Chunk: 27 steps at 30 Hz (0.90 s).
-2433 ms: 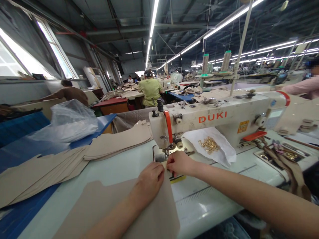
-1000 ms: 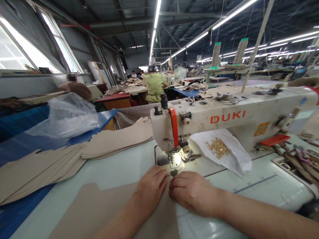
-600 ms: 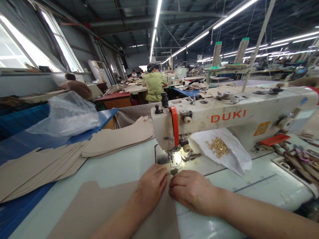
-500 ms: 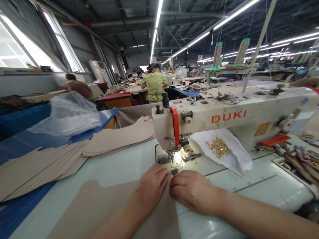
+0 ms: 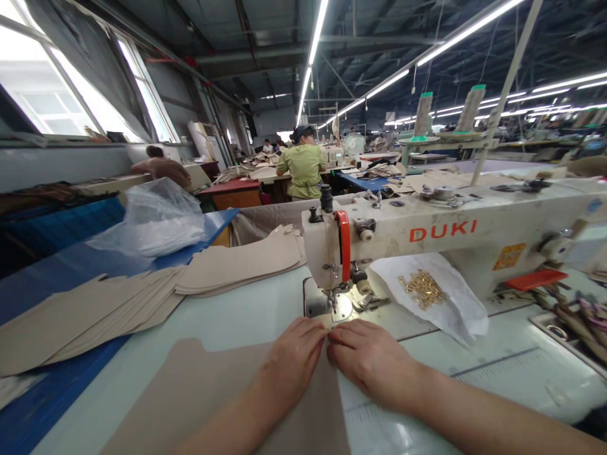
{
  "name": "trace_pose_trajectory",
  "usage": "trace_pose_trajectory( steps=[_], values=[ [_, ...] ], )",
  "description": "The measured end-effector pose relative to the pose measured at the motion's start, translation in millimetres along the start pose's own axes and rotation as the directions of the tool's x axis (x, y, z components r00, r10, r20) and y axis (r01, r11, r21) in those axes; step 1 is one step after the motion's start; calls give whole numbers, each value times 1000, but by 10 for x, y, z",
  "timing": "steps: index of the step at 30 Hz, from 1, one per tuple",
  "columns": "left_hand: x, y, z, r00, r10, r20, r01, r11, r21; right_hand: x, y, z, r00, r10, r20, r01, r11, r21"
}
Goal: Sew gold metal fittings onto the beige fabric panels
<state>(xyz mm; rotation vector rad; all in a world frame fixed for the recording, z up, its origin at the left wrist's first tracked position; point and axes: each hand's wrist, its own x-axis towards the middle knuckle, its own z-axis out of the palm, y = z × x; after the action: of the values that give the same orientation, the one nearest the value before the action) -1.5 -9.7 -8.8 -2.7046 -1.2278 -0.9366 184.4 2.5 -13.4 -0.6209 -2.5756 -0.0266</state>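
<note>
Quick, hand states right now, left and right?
Left hand: curled on the beige piece; grip hidden, cannot be told.
Right hand: curled at the piece's edge; grip likewise hidden.

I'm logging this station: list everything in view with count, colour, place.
Sewing machine: 1, white, right half
Flat panel: 1, greyish beige, lower centre
Stacked panels: several, beige, left of machine
Tabletop: 1, pale green, around machine
Sheet: 1, white, below machine's arm
Small metal pieces: many, gold, on sheet
Thread cones: 2, brownish grey, behind machine
Plastic bag: 1, clear, left side
Co-workers: several, nearest in green or brown, background
Ceiling lights: several, white, overhead
Windows: several, white, upper left
Left hand: 1, bare, on panel
Right hand: 1, bare, beside left hand
</note>
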Motion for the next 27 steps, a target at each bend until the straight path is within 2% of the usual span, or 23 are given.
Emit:
trace_pose_trajectory(
  steps=[8,16,22,27],
  values=[
    [-9,13,-1,1000,2,-12,-2,1000,-12,33,18,-10,997,-9,77,14,998,-58],
    [198,-114,145,1000,6,-14,-6,1000,-8,71,244,-71,988,-6,157,26,992,-126],
    [301,-194,185,1000,-12,-3,12,1000,12,102,331,-67,985,70,157,-62,997,-52],
    [323,-240,189,1000,-8,-5,8,1000,24,113,362,-50,984,82,158,-80,997,-20]
  ],
)
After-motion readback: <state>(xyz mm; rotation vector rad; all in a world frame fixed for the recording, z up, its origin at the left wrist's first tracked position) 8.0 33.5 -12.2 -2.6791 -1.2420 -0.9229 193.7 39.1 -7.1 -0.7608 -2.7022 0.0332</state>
